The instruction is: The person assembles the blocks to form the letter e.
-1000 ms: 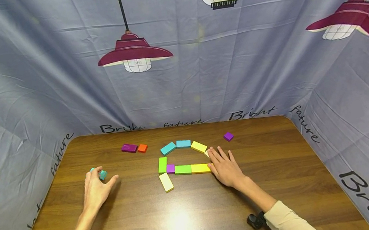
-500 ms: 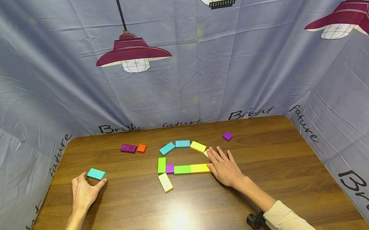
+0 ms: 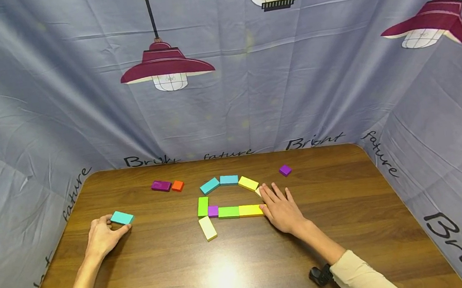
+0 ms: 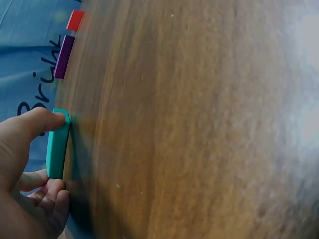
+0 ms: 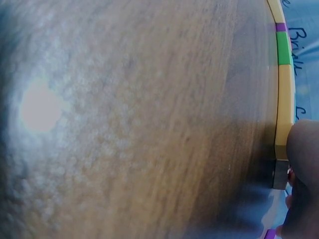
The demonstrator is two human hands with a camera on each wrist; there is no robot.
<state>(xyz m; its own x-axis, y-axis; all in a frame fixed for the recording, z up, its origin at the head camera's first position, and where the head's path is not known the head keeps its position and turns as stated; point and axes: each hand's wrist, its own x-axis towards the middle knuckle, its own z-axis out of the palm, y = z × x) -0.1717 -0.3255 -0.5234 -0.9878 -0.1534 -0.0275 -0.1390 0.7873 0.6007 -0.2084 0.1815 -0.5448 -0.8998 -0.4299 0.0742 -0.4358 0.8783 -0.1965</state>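
Observation:
My left hand (image 3: 103, 235) pinches a teal rectangular block (image 3: 122, 218) by its two ends at the left of the table. In the left wrist view, the thumb is on one end of the teal block (image 4: 59, 144) and fingertips are at the other. My right hand (image 3: 283, 210) lies with fingers stretched out over the right end of a ring of blocks. Its thumb touches a long yellow block (image 3: 251, 210), and its fingers partly cover a cream block (image 3: 257, 192). In the right wrist view, a dark-looking block (image 5: 280, 174) sits beside the hand.
The ring also has a green block (image 3: 228, 212), a purple block (image 3: 213, 211), another green block, two blue blocks (image 3: 228, 180) and a yellow block (image 3: 248, 183). A cream block (image 3: 208, 228) slants below. Dark purple (image 3: 161, 185), orange (image 3: 177, 186) and violet (image 3: 285, 170) blocks lie farther back.
My left hand has shifted left and nearer me, uncovering the teal block, whose broad face now shows. Over the last half second the block moved slightly right. The right hand has stayed put.

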